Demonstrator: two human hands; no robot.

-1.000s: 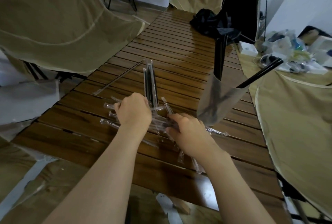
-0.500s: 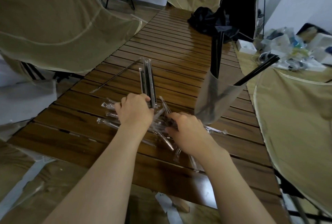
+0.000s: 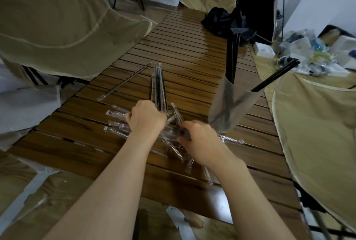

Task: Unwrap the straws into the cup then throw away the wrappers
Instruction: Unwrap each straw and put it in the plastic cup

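— Where were the hands?
— Left hand and right hand both curled into the wrapped straws beneath them; exact grips couldn't be told.
— The cup?
— Just beyond the right hand.

Desk: slatted wood, dark brown, showing a soft sheen. Wrappers lying on it: clear, glossy plastic film. Cup standing on it: translucent, frosted plastic, holding matt black straws. Chair sitting beside the desk: matt tan cloth.
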